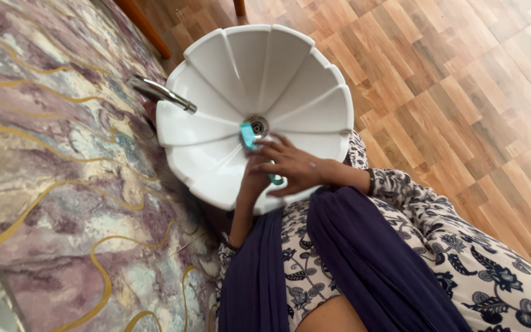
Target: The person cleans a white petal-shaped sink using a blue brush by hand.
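You wear a white top [462, 258] printed with dark blue flowers at lower right of the frame, a deep purple scarf [364, 258] hanging over it, and a dark wristband [371, 182] mid-frame.

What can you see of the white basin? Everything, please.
The white basin is a glossy, ceramic-looking bowl shaped like a flower, with raised ribs dividing it into petal-like segments and a scalloped rim. A metal drain sits at its centre. A chrome tap spout reaches over its rim from the marbled wall side. It looks dry and clean. Over its near edge, the right hand and left hand hold a small teal object just beside the drain; whether they touch the basin is unclear.
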